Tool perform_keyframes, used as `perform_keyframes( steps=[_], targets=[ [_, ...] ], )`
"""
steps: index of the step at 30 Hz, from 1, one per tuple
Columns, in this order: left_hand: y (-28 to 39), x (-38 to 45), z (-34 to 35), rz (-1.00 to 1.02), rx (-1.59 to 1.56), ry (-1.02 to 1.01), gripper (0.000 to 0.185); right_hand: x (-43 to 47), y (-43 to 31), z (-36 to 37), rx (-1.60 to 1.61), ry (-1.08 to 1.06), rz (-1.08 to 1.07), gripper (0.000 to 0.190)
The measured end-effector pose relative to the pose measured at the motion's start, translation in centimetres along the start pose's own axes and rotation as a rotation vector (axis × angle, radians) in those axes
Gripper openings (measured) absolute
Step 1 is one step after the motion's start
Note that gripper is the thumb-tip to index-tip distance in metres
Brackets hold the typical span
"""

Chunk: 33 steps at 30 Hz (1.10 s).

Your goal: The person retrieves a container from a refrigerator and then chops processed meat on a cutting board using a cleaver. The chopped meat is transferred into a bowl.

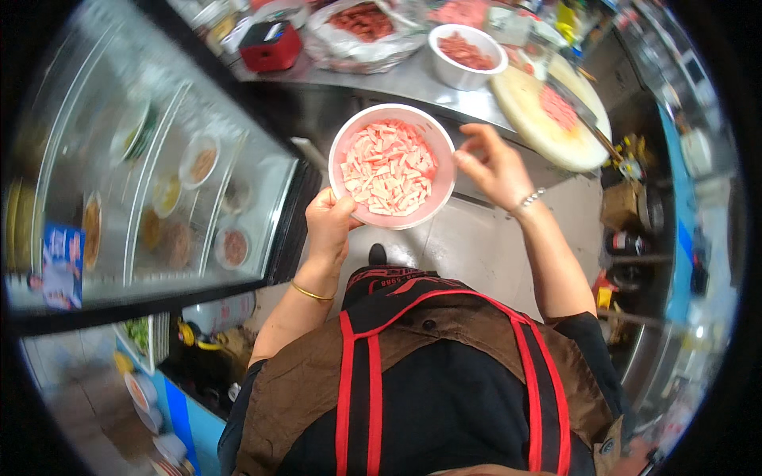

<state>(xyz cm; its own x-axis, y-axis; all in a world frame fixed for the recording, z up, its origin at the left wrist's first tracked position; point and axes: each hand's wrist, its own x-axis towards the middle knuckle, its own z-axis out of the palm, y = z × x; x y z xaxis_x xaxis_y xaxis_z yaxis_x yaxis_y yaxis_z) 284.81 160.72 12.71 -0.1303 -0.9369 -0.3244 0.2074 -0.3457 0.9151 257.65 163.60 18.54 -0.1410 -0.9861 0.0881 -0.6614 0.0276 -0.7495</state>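
My left hand grips the rim of a round white bowl at its lower left, thumb over the edge. Pale pink strips of sliced meat fill much of the bowl, which is held above the tiled floor in front of the counter. To the right of the rim, my right hand has its fingers apart and curved, with nothing in them. Its thumb comes very close to the bowl; whether it touches, I cannot tell.
A glass-doored display fridge with bowls on its shelves stands at left. On the steel counter are a red box, a bag of dark red meat, a second white bowl, and a round cutting board bearing a cleaver and chopped meat.
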Motion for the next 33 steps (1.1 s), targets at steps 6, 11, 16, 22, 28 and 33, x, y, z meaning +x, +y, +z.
perform_keyframes(
  steps=[6, 11, 16, 22, 28, 33],
  targets=[
    [-0.5, 4.4, 6.6, 0.085, 0.140, -0.299, 0.013, -1.2, 5.3, 0.5, -0.285, 0.243, 0.125, 0.031],
    [-1.0, 5.9, 9.1, 0.273, 0.476, -0.391, 0.010, -4.5, 4.8, -0.6, -0.144, 0.295, 0.379, 0.018],
    [-3.4, 8.3, 11.3, 0.028, 0.635, -0.430, 0.010, -5.7, 9.4, 1.1, -0.009, 0.349, 0.433, 0.017],
    [-6.3, 9.4, 15.6, 0.164, 0.649, -0.471, 0.008, -6.2, 14.3, -0.6, -0.001, 0.370, 0.506, 0.018],
    [-7.4, 9.0, 20.6, -0.033, 0.570, -0.395, 0.011, -4.6, 15.3, -7.6, -0.370, 0.459, 0.246, 0.027],
    [-7.4, 8.3, 23.2, -0.126, 0.355, -0.356, 0.012, -3.2, 16.0, -12.1, -0.448, 0.423, -0.021, 0.021]
  ],
)
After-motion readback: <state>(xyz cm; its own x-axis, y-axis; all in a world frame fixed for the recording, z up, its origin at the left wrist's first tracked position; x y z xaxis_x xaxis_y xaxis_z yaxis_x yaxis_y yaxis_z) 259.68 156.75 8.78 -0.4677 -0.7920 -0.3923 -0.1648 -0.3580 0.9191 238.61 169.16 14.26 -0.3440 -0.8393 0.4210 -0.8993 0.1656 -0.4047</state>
